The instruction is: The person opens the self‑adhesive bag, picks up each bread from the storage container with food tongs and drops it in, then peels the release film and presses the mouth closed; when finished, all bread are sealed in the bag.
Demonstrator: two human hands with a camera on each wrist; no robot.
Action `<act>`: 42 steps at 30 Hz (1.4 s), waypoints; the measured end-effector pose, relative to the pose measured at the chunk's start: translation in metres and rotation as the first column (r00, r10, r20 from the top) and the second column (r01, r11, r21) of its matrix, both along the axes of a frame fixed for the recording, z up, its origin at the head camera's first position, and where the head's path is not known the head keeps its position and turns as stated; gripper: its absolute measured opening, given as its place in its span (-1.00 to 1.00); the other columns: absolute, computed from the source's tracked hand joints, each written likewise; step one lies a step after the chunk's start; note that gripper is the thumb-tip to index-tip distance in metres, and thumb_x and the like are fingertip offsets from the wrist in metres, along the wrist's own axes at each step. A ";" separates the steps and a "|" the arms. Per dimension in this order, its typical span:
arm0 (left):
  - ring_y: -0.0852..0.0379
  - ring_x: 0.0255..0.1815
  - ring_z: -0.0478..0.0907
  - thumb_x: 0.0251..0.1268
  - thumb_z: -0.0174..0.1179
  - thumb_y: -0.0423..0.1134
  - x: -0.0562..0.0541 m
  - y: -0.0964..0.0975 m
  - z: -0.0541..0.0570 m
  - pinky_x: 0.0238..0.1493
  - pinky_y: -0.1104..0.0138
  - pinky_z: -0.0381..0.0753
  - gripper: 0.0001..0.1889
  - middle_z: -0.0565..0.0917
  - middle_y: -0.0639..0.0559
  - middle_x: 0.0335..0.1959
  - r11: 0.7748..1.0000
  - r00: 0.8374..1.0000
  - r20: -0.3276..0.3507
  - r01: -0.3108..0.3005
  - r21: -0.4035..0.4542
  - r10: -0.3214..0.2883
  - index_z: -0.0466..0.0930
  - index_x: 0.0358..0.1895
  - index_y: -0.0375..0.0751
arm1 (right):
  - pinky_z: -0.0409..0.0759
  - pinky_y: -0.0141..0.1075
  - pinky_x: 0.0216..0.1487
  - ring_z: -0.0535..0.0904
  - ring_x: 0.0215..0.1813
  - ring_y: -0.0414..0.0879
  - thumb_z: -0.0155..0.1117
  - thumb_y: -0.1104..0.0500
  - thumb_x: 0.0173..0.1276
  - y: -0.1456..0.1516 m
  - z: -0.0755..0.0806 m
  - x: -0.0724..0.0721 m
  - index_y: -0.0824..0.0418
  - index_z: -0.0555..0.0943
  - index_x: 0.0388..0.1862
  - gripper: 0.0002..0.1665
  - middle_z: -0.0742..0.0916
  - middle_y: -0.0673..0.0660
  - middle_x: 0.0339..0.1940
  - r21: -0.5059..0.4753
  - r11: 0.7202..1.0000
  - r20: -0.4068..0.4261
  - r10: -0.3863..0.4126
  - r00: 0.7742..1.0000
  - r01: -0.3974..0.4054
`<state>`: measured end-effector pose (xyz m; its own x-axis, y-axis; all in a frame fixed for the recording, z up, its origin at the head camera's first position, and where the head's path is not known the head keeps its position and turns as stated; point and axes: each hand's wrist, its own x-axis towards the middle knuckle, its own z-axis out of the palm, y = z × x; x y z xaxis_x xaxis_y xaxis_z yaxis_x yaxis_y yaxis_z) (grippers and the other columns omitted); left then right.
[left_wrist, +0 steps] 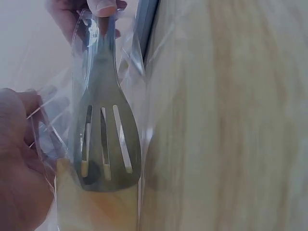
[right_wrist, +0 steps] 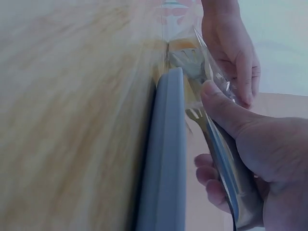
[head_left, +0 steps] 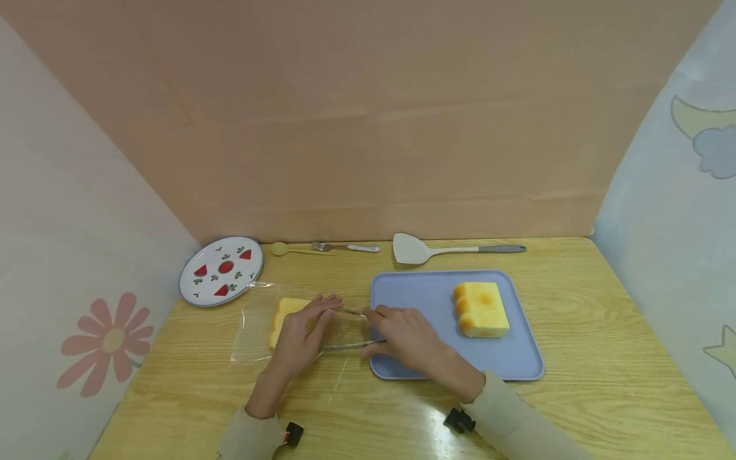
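Metal tongs (left_wrist: 107,139) with slotted ends reach into a clear plastic bag (head_left: 247,329). My right hand (head_left: 411,338) grips the tongs by their arms, thumb on one side and fingers on the other, as the right wrist view shows. A slice of bread (head_left: 287,309) lies in the bag, the slotted end right over it. At the bag's mouth my left hand (head_left: 299,332) holds the film, its fingers curled at the edge in the left wrist view. Under the right hand is the left side of a blue tray (head_left: 416,297), with a thick bread piece (head_left: 482,310) on it.
A plate (head_left: 209,262) with red fruit patterns leans at the back left. Along the back wall lie a yellow spoon (head_left: 280,248), a fork (head_left: 345,247) and a white spatula (head_left: 411,249) with a grey handle. Walls stand on both sides of the table (head_left: 598,332).
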<state>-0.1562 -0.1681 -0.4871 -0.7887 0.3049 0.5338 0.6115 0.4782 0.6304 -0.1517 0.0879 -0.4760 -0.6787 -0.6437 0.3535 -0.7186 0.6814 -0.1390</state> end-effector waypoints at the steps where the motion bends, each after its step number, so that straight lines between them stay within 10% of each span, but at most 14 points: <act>1: -0.25 0.32 0.75 0.62 0.25 -0.50 0.000 0.000 0.000 0.56 0.02 0.52 -0.79 0.85 -0.21 0.16 1.000 1.000 0.001 0.005 0.020 -0.005 0.81 0.13 -0.40 | 0.59 -0.30 -0.54 0.58 -0.46 -0.20 0.67 -0.36 0.15 0.000 0.001 0.000 0.22 0.76 0.23 -0.12 0.69 -0.05 -0.33 0.002 1.000 -0.015 0.001 1.000 -0.001; 13: -0.26 0.40 0.70 0.67 0.16 -0.54 0.003 -0.004 0.001 0.66 0.24 0.39 -0.72 0.83 -0.17 0.21 0.977 0.986 0.119 0.089 0.192 -0.113 0.82 0.17 -0.32 | 0.60 -0.33 -0.51 0.60 -0.41 -0.22 0.70 -0.38 0.08 0.001 0.004 -0.004 0.17 0.76 0.31 -0.05 0.73 -0.07 -0.27 0.029 1.000 -0.028 -0.006 1.000 0.007; 20: -0.20 0.30 0.77 0.64 0.27 -0.43 0.000 0.000 0.000 0.55 -0.02 0.54 -0.82 0.84 -0.18 0.19 1.000 0.999 0.043 -0.017 0.011 0.017 0.85 0.08 -0.30 | 0.64 -0.29 -0.50 0.56 -0.50 -0.24 0.69 -0.39 0.10 -0.002 0.001 0.001 0.22 0.79 0.23 -0.08 0.77 -0.04 -0.31 0.010 1.000 0.027 -0.003 1.000 0.003; 27: -0.13 0.30 0.78 0.73 0.20 -0.36 -0.006 -0.006 -0.016 0.41 0.34 0.66 -0.77 0.85 -0.13 0.20 0.991 0.995 -0.014 0.096 0.097 -0.095 0.85 0.14 -0.18 | 0.58 -0.34 -0.55 0.52 -0.54 -0.24 0.71 -0.35 0.07 -0.006 0.000 0.003 0.25 0.79 0.21 -0.09 0.75 -0.03 -0.34 0.009 0.999 0.020 -0.035 0.999 0.035; 36: -0.19 0.33 0.75 0.65 0.29 -0.39 0.001 -0.003 0.002 0.36 -0.08 0.70 -0.80 0.82 -0.15 0.25 0.995 0.995 0.019 -0.093 -0.034 0.094 0.85 0.13 -0.25 | 0.68 -0.24 -0.51 0.69 -0.45 -0.10 0.70 -0.44 0.05 -0.011 0.000 0.008 0.23 0.79 0.14 -0.07 0.81 0.05 -0.25 0.022 0.995 0.125 -0.096 0.987 0.094; 42: -0.19 0.29 0.77 0.66 0.30 -0.34 0.001 -0.009 0.009 0.30 -0.09 0.75 -0.78 0.81 -0.20 0.25 0.991 0.992 0.056 -0.112 -0.073 0.116 0.84 0.16 -0.30 | 0.75 -0.15 -0.34 0.75 -0.26 -0.08 0.72 -0.46 0.06 0.004 0.007 -0.002 0.21 0.78 0.23 -0.02 0.81 0.02 -0.19 0.022 0.997 0.268 -0.079 0.960 0.076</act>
<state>-0.1551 -0.1774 -0.4781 -0.8505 0.2459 0.4649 0.5124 0.5865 0.6272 -0.1534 0.0921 -0.4694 -0.7954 -0.5886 0.1444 -0.6012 0.7359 -0.3114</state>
